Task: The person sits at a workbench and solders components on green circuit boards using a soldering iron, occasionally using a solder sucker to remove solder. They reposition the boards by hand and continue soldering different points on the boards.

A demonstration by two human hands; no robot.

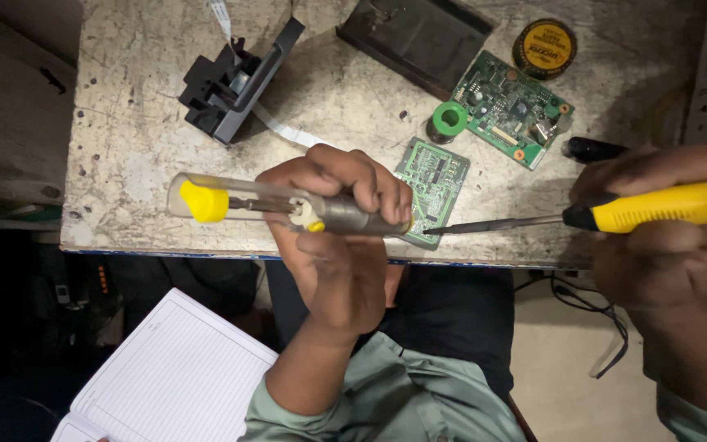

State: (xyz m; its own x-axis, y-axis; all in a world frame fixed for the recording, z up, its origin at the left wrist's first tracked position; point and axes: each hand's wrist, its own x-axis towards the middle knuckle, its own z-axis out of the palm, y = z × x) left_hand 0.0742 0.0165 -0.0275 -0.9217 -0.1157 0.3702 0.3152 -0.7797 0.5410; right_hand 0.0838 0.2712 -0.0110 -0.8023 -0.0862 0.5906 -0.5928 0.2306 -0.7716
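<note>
The left hand (333, 237) grips a desoldering pump (288, 205), nozzle at the small board (435, 188) on the tabletop (124, 123). The right hand (664, 237) is closed on a soldering iron (656, 209), tip beside the board's near edge. Work looks underway; a larger board (511, 106) lies farther off.

Yellow-handled soldering iron (656, 209), green circuit board (435, 184) — clear pump (280, 205) with yellow plunger, white lined notebook (165, 376).

We have one head-worn view, looking steeply down and close onto the worktop (124, 155), whose near edge crosses the middle of the frame
</note>
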